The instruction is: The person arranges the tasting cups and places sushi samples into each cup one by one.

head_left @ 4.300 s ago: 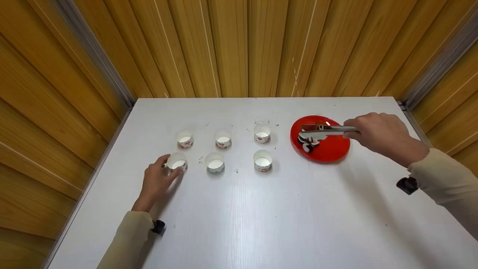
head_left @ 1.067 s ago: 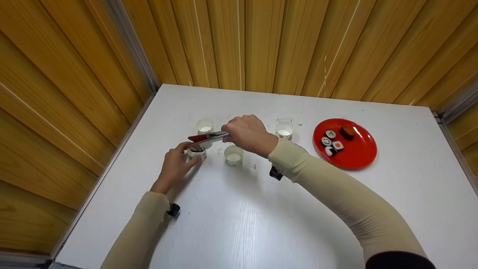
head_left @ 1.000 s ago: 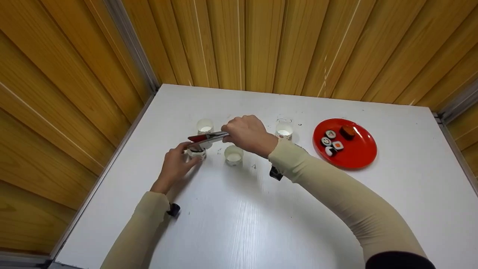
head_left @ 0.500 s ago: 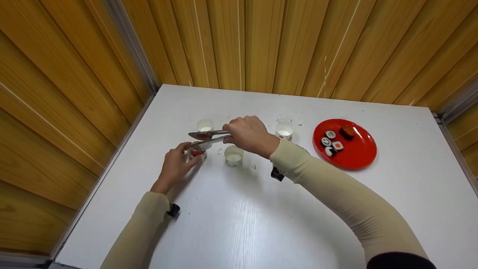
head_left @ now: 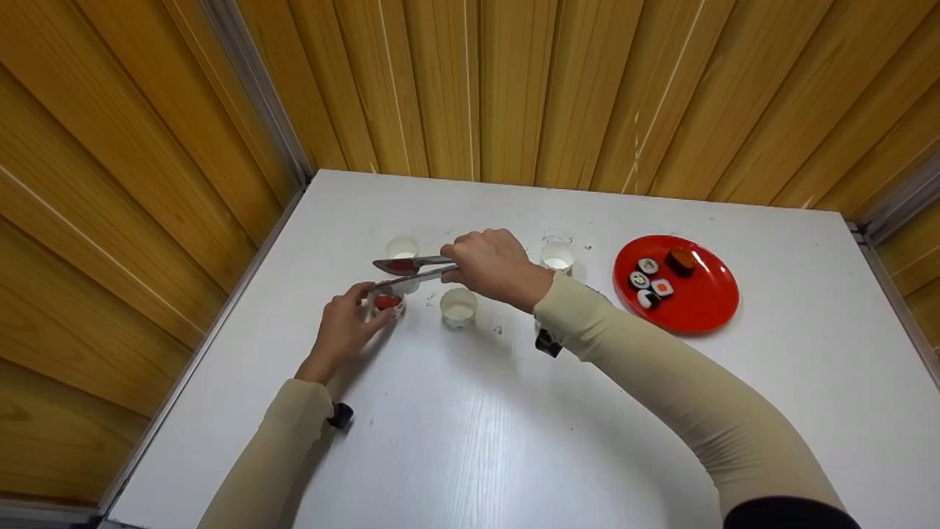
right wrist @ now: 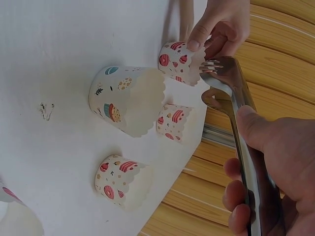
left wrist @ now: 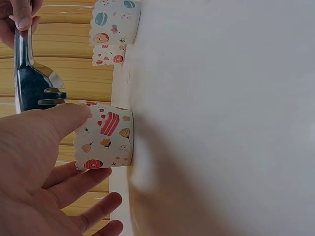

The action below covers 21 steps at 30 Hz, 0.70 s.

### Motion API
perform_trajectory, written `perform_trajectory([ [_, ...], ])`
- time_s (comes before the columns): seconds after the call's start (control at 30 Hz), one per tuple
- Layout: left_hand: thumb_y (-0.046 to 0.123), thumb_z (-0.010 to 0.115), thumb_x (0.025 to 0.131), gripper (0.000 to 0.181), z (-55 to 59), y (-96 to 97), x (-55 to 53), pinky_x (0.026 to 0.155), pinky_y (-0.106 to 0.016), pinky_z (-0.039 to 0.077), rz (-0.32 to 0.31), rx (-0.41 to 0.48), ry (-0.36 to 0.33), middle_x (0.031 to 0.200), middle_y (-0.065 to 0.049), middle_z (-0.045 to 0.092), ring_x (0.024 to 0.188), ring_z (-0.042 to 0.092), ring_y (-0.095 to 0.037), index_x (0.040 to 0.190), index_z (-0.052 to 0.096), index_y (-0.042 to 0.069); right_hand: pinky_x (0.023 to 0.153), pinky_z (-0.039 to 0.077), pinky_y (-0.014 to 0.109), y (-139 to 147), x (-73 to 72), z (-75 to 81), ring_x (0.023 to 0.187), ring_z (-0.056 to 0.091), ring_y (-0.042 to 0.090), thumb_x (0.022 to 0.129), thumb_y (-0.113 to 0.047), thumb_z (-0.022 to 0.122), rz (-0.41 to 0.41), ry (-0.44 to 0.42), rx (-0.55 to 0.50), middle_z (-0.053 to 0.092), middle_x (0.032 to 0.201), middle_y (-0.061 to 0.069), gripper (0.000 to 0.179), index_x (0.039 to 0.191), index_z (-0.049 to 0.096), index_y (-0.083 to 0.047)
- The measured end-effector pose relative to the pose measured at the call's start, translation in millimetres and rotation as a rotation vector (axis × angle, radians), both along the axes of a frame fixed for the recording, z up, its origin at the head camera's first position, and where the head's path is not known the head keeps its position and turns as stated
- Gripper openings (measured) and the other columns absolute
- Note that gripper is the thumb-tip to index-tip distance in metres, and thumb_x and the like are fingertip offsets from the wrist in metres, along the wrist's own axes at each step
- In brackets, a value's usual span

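My left hand (head_left: 341,327) holds a patterned paper baking cup (left wrist: 115,132) at the front left, thumb on one side and fingers on the other. In that cup lies a red piece (head_left: 387,302), its exact kind too small to tell. My right hand (head_left: 488,266) grips metal tongs (right wrist: 248,162) by their handle. Their two arms stand apart, with the tips just above the held cup and nothing visible between them. One tip is fork-like, as the right wrist view shows.
More baking cups stand nearby: one behind (head_left: 402,248), one to the right (head_left: 459,308) and one farther right (head_left: 557,257). The right arm hides others. A red plate (head_left: 705,312) with several toy-like sushi pieces (head_left: 662,287) sits at the right of the white table (head_left: 470,441).
The right hand has brought the tongs from the red plate leftward to the held cup. The tongs have since spread, and the red piece now lies in the cup. The left hand keeps its hold.
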<state>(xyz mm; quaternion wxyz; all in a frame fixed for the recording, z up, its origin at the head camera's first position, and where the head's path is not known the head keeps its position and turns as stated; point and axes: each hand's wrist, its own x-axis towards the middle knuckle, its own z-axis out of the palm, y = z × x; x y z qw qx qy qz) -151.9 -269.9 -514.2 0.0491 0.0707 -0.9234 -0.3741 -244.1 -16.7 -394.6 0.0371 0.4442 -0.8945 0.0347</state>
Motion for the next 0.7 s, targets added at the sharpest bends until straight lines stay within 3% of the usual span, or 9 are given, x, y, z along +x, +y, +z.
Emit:
perform_trajectory([
  [0.3,0.031,0.08,0.091,0.068,1.2,0.4,-0.5,0.109,-0.058,0.039,-0.004,-0.012,-0.017,0.139,-0.02,0.06,0.127,0.053,-0.039,0.147,0.051,0.005,0.057,0.051,0.04,9.6,-1.9,1.1,0.068,0.063,0.019,0.096,-0.041,0.073,-0.004,-0.001,-0.013,0.072,0.086,0.001,0.027,0.104,0.075,-0.015],
  [0.47,0.032,0.08,0.091,0.077,0.4,-0.5,0.2,0.11,-0.057,0.04,-0.019,-0.026,-0.004,0.149,-0.019,0.053,0.131,0.052,-0.039,0.154,0.043,0.004,0.053,0.046,0.037,21.7,-3.6,4.0,0.065,0.058,0.019,0.095,-0.041,0.074,-0.026,-0.006,-0.012,0.069,0.084,0.001,0.029,0.104,0.074,-0.013],
  [0.7,0.033,0.084,0.088,0.085,6.1,3.0,2.2,0.115,-0.06,0.032,-0.049,-0.093,0.095,0.158,-0.017,0.043,0.14,0.043,-0.039,0.156,0.041,0.006,0.052,0.041,0.035,46.7,-8.8,8.4,0.064,0.055,0.019,0.094,-0.042,0.075,-0.051,-0.017,-0.042,0.065,0.082,0.0,0.03,0.103,0.072,-0.014],
])
